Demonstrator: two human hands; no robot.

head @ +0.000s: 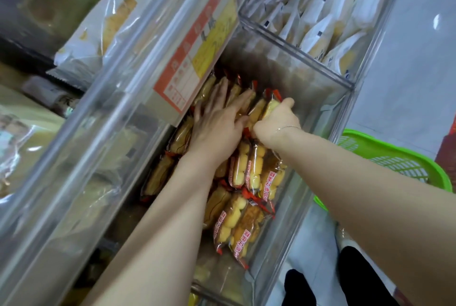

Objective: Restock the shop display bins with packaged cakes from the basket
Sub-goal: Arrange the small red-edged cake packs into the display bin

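1. Packaged cakes (246, 170) look light and soft under slick, crinkly film; a firm squeeze would likely crush them, so holding by the long sides seems best.
2. Golden sponge shows through clear wrap with red ends.
3. Right hand (278, 118) curls round one pack (272, 106) deep in the clear bin (328, 108).
4. Left hand (219, 123), just beside it, presses flat-fingered on upright packs.
5. Green basket (394, 155) sits behind the right wrist.
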